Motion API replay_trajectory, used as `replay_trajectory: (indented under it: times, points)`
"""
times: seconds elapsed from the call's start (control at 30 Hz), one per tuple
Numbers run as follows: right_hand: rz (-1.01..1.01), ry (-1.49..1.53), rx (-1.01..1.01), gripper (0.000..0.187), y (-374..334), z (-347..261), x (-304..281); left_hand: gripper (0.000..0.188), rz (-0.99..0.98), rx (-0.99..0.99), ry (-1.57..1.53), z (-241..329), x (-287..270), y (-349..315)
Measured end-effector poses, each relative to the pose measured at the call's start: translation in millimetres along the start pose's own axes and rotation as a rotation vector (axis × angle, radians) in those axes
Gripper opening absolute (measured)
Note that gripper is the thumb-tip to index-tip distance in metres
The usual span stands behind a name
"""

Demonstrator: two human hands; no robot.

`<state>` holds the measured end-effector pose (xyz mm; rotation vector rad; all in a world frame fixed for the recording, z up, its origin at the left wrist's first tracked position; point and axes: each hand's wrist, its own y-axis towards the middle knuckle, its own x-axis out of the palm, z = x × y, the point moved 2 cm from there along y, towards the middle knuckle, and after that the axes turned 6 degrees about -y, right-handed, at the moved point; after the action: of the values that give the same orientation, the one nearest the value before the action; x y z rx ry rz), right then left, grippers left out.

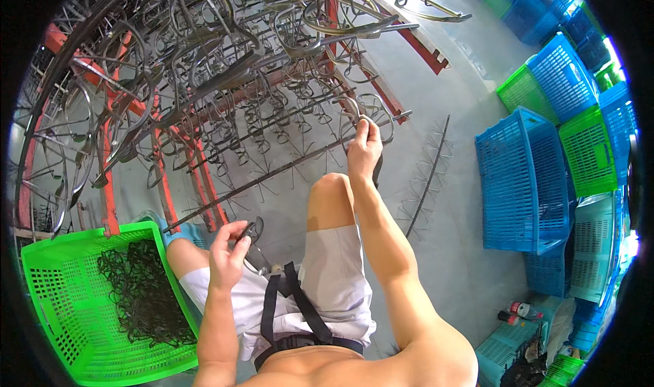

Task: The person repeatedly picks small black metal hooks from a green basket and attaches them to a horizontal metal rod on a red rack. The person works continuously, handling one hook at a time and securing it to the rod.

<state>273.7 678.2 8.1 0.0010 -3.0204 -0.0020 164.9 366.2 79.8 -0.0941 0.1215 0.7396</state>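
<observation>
In my left hand (228, 256) is a dark curved metal piece (255, 230), pinched between thumb and fingers above my lap. Stretched forward, my right hand (365, 147) has its fingers closed on a shiny curved metal loop (351, 107) at the right end of a long dark rod (289, 163). Thin wire prongs stick out along this rod, which slants across in front of my knees. Left of my leg stands a green plastic basket (51, 291) with a heap of thin dark curved pieces (146, 298) inside.
Red metal frames (109, 176) carry rows of rods hung with curved metal loops (293, 19) ahead and left. A spare pronged rod (429, 176) lies on the floor at right. Blue crates (521, 182) and green crates (589, 148) are stacked along the right side.
</observation>
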Motion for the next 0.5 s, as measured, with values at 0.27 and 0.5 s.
replay_trajectory:
  times: [0.27,0.5]
  points:
    - [-0.059,0.035,0.11,0.019,5.6,4.9,13.5,0.039,0.018,0.349,0.897,22.6,-12.1,-6.5]
    - [-0.189,0.254,0.21,0.019,7.5,4.8,9.1,0.031,0.004,0.211,0.454,1.3,-27.7,-6.4]
